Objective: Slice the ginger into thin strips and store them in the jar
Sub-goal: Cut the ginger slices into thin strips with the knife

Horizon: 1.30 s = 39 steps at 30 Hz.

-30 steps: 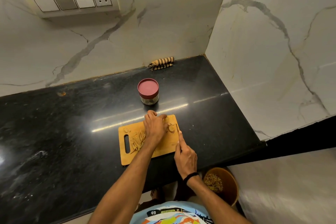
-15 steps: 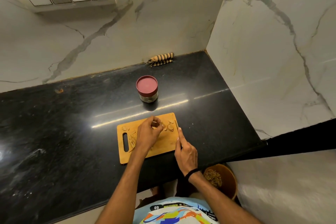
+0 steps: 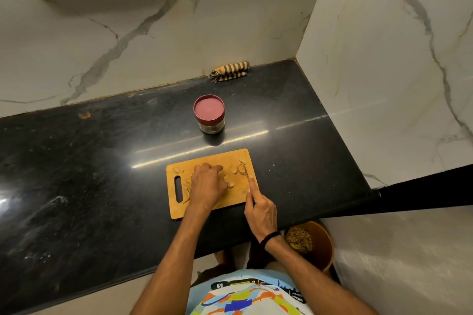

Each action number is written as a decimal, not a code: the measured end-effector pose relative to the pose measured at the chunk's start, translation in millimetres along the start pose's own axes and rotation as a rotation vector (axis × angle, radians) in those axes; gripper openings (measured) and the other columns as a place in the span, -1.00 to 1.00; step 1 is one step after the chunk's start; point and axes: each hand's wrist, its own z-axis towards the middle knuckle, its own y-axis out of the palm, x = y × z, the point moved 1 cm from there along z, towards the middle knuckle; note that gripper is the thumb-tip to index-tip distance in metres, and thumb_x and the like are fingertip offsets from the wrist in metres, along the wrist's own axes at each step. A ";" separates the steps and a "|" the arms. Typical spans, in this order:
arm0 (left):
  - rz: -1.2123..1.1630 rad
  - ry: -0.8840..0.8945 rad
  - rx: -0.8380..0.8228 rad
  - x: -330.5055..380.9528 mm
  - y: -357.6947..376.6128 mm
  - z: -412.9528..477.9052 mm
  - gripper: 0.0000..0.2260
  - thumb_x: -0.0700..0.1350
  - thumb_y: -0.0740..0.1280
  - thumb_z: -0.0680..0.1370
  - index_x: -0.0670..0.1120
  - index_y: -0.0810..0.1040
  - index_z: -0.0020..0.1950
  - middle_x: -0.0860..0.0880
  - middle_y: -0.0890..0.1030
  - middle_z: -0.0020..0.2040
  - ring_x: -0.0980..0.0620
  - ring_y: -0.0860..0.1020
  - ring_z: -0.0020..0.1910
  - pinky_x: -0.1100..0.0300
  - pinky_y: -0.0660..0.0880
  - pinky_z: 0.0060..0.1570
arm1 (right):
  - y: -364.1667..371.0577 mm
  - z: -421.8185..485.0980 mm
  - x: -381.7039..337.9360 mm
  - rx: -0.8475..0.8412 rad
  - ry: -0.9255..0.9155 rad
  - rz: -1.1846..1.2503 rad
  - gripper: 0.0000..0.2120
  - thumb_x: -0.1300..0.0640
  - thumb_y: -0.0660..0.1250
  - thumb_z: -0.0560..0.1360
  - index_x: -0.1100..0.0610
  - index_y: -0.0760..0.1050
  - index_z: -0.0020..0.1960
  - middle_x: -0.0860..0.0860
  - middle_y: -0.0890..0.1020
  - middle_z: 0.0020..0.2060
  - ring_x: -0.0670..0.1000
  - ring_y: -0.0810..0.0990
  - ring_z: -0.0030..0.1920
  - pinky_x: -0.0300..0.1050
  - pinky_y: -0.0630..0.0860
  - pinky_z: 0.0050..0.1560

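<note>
From where I stand, the slicing step is in hand and the storing has not begun. The cutting board (image 3: 231,156) lies on the black countertop (image 3: 102,174), and everything that matters is on it or close to it. The left hand (image 3: 207,184) sits over the board's middle, fingers bent with the tips down on the wood. One pale chunk lies right at the thumb, though I cannot tell whether the hand pinches it or only steadies it. The right hand (image 3: 261,212) comes in over the board's near right corner, closed round a knife (image 3: 246,170) with the forefinger stretched along its back. The blade lies along the board's right edge, beside the uncut ginger pieces (image 3: 240,169). Finished ginger strips (image 3: 188,186) are heaped at the board's left end by the handle slot, half under the left wrist. The jar (image 3: 209,116) stands just beyond the board's far edge with its red lid on. I judge the next move needs a piece set flat under the left fingertips, knuckles tucked back, and the blade brought across for narrow cuts.
</note>
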 end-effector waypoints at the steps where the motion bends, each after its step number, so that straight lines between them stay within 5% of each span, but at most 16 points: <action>1: 0.013 0.005 0.023 0.0 0.4 -3.4 -0.52 0.06 0.44 0.53 0.00 0.49 0.43 -0.06 0.53 0.27 -0.06 0.40 0.24 0.06 0.41 0.25 | 1.0 -0.3 -0.3 -0.002 -0.007 -0.004 -0.51 0.12 0.24 0.64 -0.02 0.24 0.53 -0.15 0.31 -0.45 -0.15 0.29 -0.46 -0.34 0.26 -0.40; 17: 0.004 0.073 0.024 -0.9 12.9 -17.3 -0.67 -0.02 0.33 0.62 -0.01 0.57 0.37 -0.05 0.53 0.23 -0.05 0.43 0.19 0.05 0.39 0.20 | 16.3 -6.3 -7.1 -0.144 -0.120 -0.152 -0.46 0.11 0.19 0.64 -0.09 0.15 0.57 -0.02 0.43 -0.43 -0.05 0.38 -0.47 -0.13 0.36 -0.45; 39: -0.172 -0.007 0.087 1.4 20.6 -19.9 -0.77 0.01 0.31 0.64 -0.09 0.68 0.13 -0.02 0.50 0.10 0.01 0.41 0.08 0.04 0.47 0.08 | 12.9 -1.4 -8.7 -0.140 -0.182 -0.188 -0.45 0.18 0.32 0.58 -0.03 0.28 0.53 -0.05 0.37 -0.47 -0.11 0.27 -0.53 -0.22 0.20 -0.48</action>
